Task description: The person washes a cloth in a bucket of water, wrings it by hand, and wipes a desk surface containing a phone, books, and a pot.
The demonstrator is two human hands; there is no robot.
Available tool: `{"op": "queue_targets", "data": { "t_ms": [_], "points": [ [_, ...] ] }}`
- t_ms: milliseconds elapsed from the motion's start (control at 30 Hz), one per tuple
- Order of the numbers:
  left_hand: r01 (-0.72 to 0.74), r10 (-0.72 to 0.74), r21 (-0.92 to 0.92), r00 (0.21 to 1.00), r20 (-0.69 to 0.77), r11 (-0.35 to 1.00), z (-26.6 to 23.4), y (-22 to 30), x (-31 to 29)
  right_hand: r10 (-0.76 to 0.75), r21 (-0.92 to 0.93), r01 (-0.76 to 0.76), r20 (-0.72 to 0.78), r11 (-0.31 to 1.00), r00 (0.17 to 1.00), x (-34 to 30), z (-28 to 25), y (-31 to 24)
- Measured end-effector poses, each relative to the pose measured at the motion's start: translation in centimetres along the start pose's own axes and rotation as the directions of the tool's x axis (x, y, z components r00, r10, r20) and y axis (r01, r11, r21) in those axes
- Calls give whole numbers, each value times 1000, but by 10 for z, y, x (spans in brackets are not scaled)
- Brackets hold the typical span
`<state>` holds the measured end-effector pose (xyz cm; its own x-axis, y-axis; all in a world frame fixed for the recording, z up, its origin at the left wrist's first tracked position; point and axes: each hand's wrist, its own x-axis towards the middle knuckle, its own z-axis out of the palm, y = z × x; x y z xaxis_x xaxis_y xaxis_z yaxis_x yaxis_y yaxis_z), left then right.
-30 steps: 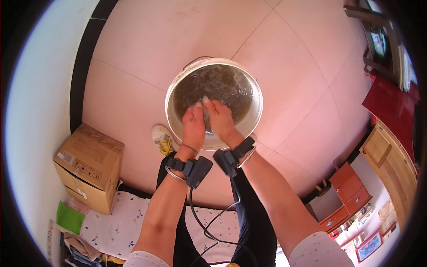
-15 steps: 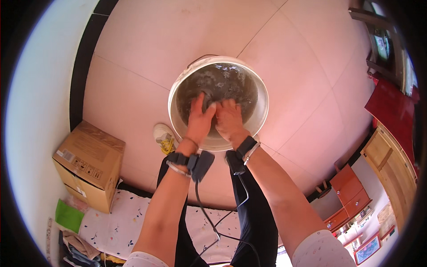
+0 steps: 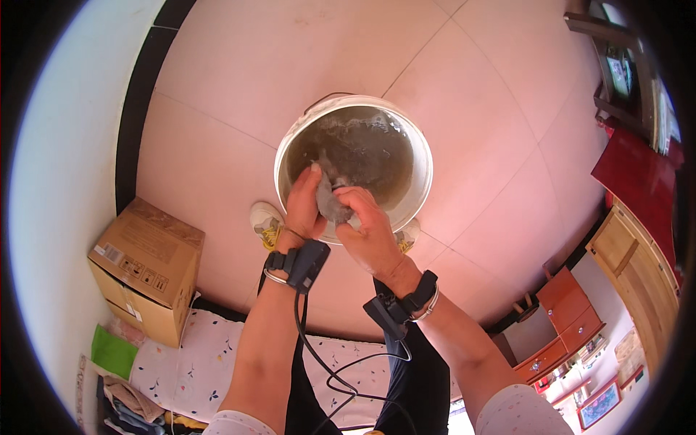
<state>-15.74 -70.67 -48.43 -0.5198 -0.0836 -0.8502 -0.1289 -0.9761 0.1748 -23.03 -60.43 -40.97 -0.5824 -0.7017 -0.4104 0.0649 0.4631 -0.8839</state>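
Note:
A white bucket (image 3: 426,161) of murky grey water (image 3: 366,145) stands on the floor in front of me. Over its near side a wet grey cloth (image 3: 332,206) is bunched between my hands, partly hidden by the fingers. My left hand (image 3: 303,204) is closed on the cloth's left side, thumb pointing up along it. From the right, my right hand (image 3: 371,233) grips its lower end with curled fingers. Both hands are above the water. Each wrist wears a black strapped device with a cable.
A cardboard box (image 3: 148,264) stands at left by the wall, near a patterned cover (image 3: 196,362). My shoes (image 3: 267,223) flank the bucket's near side. Cables (image 3: 341,377) dangle between my forearms. Wooden furniture (image 3: 569,319) lines the right side. Pink tiled floor (image 3: 493,167) surrounds the bucket.
Both hands have come up out of the water toward me, bringing the grey cloth into sight. The right hand has turned inward. Ripples in the water have shifted.

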Motion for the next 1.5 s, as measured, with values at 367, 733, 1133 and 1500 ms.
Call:
{"op": "queue_targets", "data": {
  "t_ms": [367,733,1133,1500],
  "points": [
    [-375,549,662,833,-66,649,2,-31,4,290,5,-292,-143,956,946,31,24,24],
    [-184,351,783,935,-47,594,29,-4,-27,397,-329,-438,-187,837,899,52,-27,72],
    [-71,213,765,973,-88,640,-4,-11,21,150,-742,42,190,669,970,42,10,88],
    [55,-55,21,998,16,998,7,3,1,52,-118,-47,35,992,998,2,10,13]
  ]
}}
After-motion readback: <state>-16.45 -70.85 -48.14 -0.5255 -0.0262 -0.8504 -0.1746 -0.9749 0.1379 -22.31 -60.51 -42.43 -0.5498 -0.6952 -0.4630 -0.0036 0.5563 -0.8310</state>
